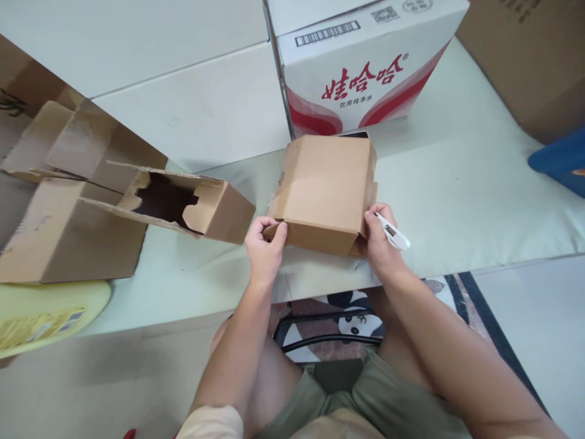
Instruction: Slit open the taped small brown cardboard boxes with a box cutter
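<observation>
A brown cardboard box [326,177] lies on the pale cloth-covered surface in front of me. My left hand [267,247] is closed at its near left corner, thumb and fingers pinching a small flap. At the near right corner my right hand [381,238] grips the box edge. The same right hand also keeps a small white box cutter [397,236] in its palm, its end sticking out to the right; no blade shows. A loose side flap stands out along the box's right edge. The fingertips behind the cardboard are partly hidden.
An open cardboard box [228,210] lies on its side to the left, beside more brown boxes [82,231]. White cartons [192,110] and a red-and-white carton [365,79] stand behind. A blue object [560,161] is at right, a yellow container [55,314] at left.
</observation>
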